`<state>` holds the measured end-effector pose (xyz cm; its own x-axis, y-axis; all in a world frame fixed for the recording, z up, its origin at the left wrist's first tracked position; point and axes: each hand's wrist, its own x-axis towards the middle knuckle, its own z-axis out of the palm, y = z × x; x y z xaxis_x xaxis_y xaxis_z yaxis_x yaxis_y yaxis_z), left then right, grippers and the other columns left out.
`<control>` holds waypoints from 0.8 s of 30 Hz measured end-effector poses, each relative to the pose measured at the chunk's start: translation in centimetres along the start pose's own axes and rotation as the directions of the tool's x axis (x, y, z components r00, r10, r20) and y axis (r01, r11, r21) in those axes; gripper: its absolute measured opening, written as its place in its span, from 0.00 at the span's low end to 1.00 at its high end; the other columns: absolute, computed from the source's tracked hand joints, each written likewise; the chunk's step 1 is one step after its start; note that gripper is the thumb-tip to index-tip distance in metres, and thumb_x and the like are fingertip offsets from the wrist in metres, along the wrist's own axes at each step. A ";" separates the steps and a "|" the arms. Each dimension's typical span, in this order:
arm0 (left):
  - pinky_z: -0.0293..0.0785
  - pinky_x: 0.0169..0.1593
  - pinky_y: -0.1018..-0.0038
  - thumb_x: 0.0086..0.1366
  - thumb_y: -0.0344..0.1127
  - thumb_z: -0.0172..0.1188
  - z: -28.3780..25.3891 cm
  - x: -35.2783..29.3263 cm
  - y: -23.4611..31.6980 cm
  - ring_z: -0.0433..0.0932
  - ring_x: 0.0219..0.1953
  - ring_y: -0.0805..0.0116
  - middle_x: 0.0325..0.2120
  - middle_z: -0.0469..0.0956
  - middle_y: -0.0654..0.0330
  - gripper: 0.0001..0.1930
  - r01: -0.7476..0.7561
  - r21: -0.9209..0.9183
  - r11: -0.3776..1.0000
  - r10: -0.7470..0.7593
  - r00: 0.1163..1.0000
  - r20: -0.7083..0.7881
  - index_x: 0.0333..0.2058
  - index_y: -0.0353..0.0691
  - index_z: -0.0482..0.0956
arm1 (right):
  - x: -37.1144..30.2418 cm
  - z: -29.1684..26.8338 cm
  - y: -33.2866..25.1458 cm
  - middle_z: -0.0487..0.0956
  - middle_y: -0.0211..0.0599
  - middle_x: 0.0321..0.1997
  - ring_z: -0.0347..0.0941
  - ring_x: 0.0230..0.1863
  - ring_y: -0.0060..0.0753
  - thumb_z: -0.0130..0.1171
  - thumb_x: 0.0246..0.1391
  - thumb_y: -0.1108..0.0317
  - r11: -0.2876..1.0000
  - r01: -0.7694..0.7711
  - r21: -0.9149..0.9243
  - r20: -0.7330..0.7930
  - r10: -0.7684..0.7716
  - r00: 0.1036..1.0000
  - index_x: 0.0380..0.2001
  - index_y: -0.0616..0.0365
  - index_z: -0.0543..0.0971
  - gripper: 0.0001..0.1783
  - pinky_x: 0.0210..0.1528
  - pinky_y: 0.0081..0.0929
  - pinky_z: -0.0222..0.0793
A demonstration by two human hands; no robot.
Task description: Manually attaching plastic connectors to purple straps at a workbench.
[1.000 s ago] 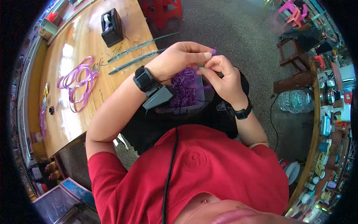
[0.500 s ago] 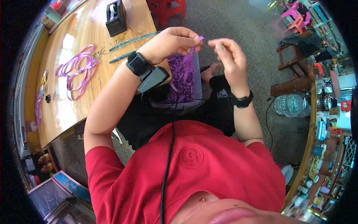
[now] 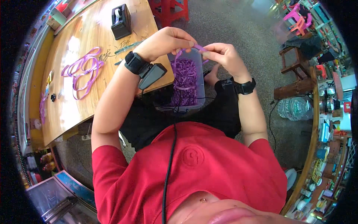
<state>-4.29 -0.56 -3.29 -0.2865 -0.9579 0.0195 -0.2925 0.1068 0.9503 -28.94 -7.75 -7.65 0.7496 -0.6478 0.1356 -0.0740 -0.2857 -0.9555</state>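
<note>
left hand: fingertips pinching purple ribbon | right hand: thumb and fingers pinching same ribbon | ribbon: spans hands, past the right edge of bench, above clear bin of purple strips | lilac loops: toward bench's left edge | black tape dispenser: toward right edge
</note>
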 end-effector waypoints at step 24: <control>0.76 0.41 0.74 0.66 0.39 0.59 0.4 -1.1 1.9 0.80 0.33 0.74 0.30 0.84 0.60 0.13 0.033 0.395 0.918 -0.115 0.976 0.187 0.37 0.34 0.84 | 13.9 -0.7 4.7 0.85 0.31 0.38 0.81 0.39 0.24 0.63 0.56 0.67 0.814 0.410 -0.412 0.056 -0.426 0.903 0.41 0.50 0.86 0.10 0.44 0.25 0.75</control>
<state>-4.87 0.83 -1.66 -0.4164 -0.8970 -0.1483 -0.6381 0.1721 0.7504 -19.33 -18.55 -10.03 0.7451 -0.4236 0.5152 -0.0237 -0.7887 -0.6143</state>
